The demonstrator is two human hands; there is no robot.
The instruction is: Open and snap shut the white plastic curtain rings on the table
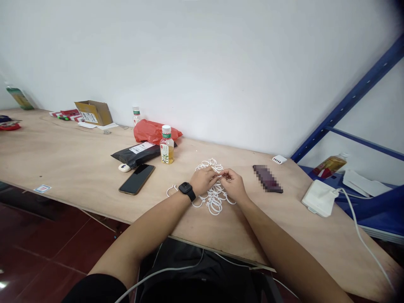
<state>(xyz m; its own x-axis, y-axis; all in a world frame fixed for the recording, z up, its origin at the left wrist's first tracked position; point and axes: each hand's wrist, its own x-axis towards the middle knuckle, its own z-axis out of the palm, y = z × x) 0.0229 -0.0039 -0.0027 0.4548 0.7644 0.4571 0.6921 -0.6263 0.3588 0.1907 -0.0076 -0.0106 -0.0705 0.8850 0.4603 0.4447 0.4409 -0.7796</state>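
Note:
A pile of white plastic rings (214, 206) lies on the wooden table, several of them overlapping. Above the pile, my left hand (203, 180), with a black watch (187, 191) on its wrist, has its fingers pinched together. My right hand (232, 184) meets it from the right, thumb and fingertips closed. A small white piece shows between the fingertips of both hands; it looks like part of one of the rings, though the fingers hide most of it. One loose ring (172, 190) lies left of the watch.
Left of the pile are a phone (136, 179), a drink bottle (166, 145), a black parcel (136, 155) and a red bag (150, 131). To the right lie a blurred-out phone (267, 179), a white charger (279, 159) and a white box with a cable (320, 198). A cardboard box (94, 112) stands farther left.

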